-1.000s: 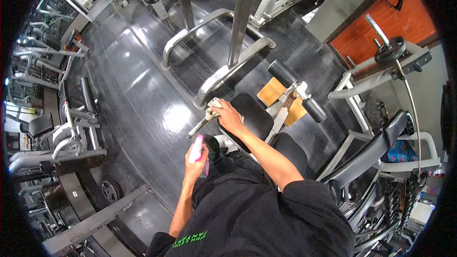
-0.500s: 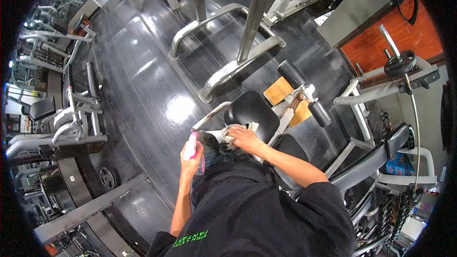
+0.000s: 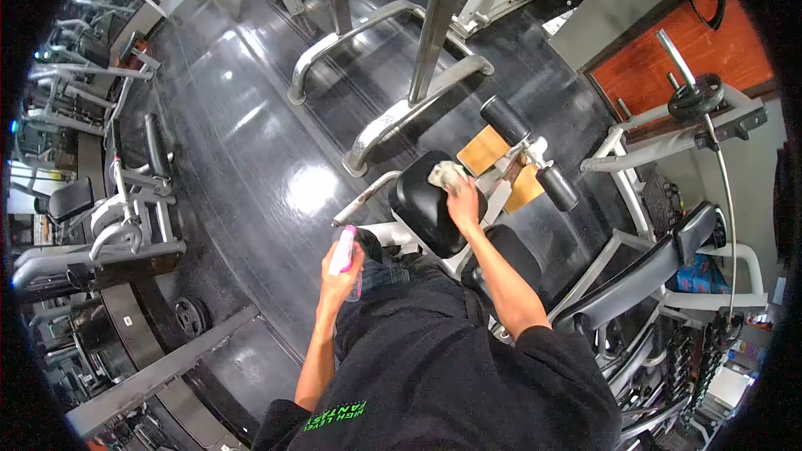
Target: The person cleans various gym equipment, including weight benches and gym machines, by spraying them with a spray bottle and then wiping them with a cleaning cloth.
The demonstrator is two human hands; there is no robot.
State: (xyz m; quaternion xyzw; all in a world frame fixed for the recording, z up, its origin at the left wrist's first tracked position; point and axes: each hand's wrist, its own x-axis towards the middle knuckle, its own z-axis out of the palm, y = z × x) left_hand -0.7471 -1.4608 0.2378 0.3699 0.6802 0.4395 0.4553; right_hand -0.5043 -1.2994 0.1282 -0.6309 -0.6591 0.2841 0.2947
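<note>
The black rubber floor (image 3: 209,117) spreads over the left and upper middle of the frame, its wide glossy stretch giving open room left of the hands. At top centre, a grey metal frame (image 3: 432,33) of upright posts and curved feet stands on it, one foot ending near the seat, with a strip of floor between.

The black padded seat with rounded corners (image 3: 426,209) sits at the centre of the frame, set on the slant, its longer edges running from upper left to lower right. Just beside its lower right, a second black pad (image 3: 518,255) lies partly behind the right forearm. Right of the seat, it is tighter: two black cylindrical foam rollers (image 3: 505,119) and two flat tan wooden blocks (image 3: 482,150) crowd that edge. A bent silver metal bar (image 3: 365,199) flanks the left edge.

The right hand (image 3: 463,203) has its fingers closed over a bunched off-white cloth (image 3: 447,174) at the seat's upper right edge. Lower left of the seat, the left hand (image 3: 338,280) grips a pink-and-white plastic spray bottle (image 3: 342,255); its head's long axis runs nearly vertically, the pink end toward the frame's top, leaning right.
</note>
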